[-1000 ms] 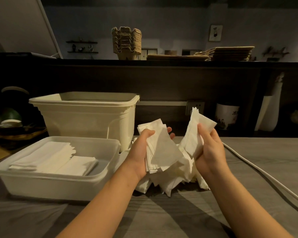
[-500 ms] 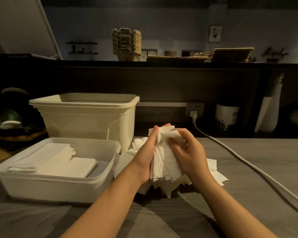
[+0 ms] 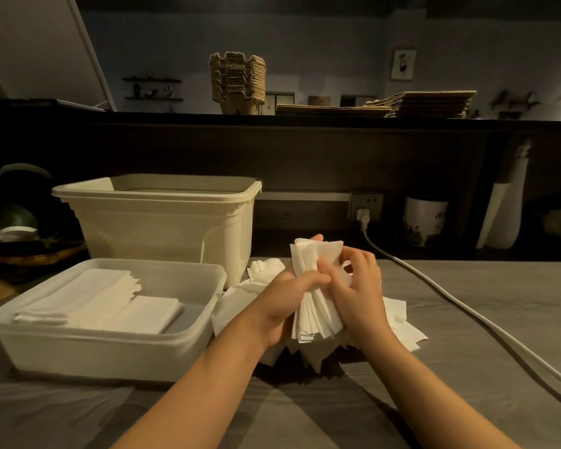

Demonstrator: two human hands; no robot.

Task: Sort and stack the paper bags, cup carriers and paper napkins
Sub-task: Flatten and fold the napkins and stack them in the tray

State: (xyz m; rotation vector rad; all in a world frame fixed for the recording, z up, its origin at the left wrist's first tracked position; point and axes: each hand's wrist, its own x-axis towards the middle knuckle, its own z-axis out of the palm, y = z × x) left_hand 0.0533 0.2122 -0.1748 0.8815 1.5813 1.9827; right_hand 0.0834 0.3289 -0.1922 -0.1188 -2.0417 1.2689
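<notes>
my left hand (image 3: 282, 306) grips a thick stack of napkins (image 3: 314, 319) stood on edge, thumb laid across the front and fingers wrapped behind. my right hand (image 3: 358, 294) curls onto the same stack from the other side, fingertips pinching the front sheets. the paper is thin, soft and white, its square edges fanned unevenly at the bottom.

under my hands a heap of loose napkins (image 3: 402, 322) lies rumpled on the table (image 3: 499, 286), a matte grey top with a faint wood grain. just to the left stands a shallow tub (image 3: 110, 354) of cloudy, translucent plastic with rounded corners, and flat folded napkins (image 3: 88, 303) lie inside it. behind it stands a deep cream bin (image 3: 162, 234) with a ribbed corner and a thick rim.

a white cable (image 3: 450, 298) runs across the table from a wall socket (image 3: 366, 205). on the dark shelf (image 3: 305, 119) above, moulded pulp cup carriers (image 3: 237, 82) sit nested in a wavy tower, and brown paper bags (image 3: 428, 103) lie flat in a stack beside them. the room is dim, with blue-grey walls.
</notes>
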